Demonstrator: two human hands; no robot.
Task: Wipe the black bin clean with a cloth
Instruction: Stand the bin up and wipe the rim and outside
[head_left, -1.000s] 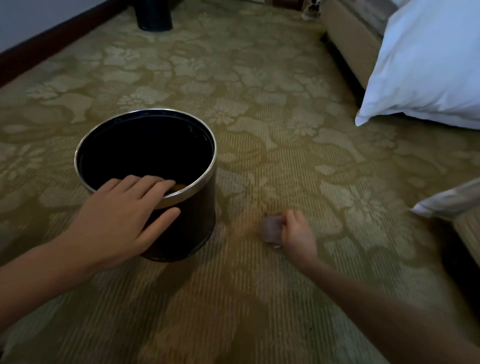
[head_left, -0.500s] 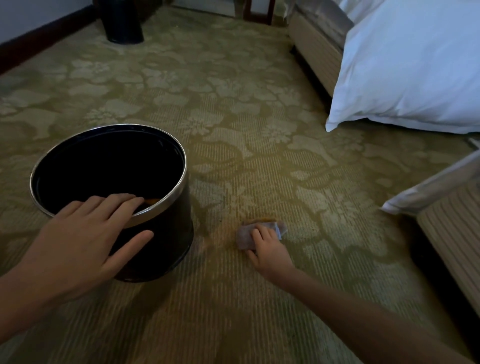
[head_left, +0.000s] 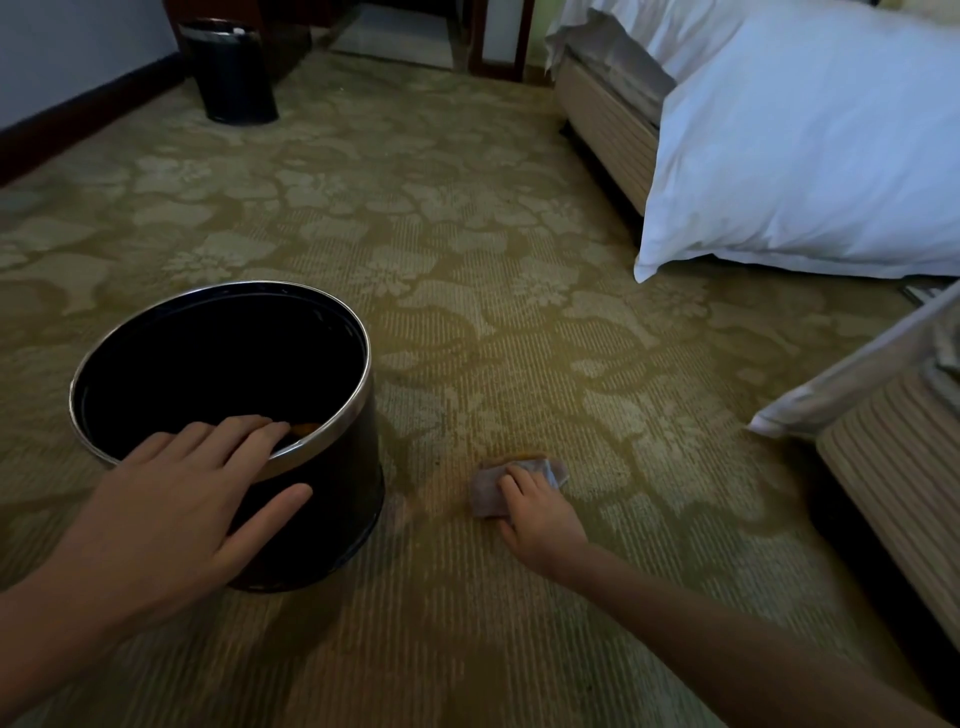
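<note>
1. The black bin (head_left: 337, 519) stands upright on the carpeted floor (head_left: 467, 234), well apart from the wall at the floor's far left edge. It is likely light, stiff and smooth, so best steadied by its metal rim.
2. The left hand (head_left: 171, 499) lies flat across the near rim, fingers straight, thumb on the outer wall.
3. The cloth (head_left: 485, 493), soft and small, lies on the floor to the bin's right. The right hand (head_left: 543, 519) rests on it; whether it is pinching the cloth is unclear.
4. Count: one cloth and two bins, the second bin (head_left: 234, 78) by the far wall.
</note>
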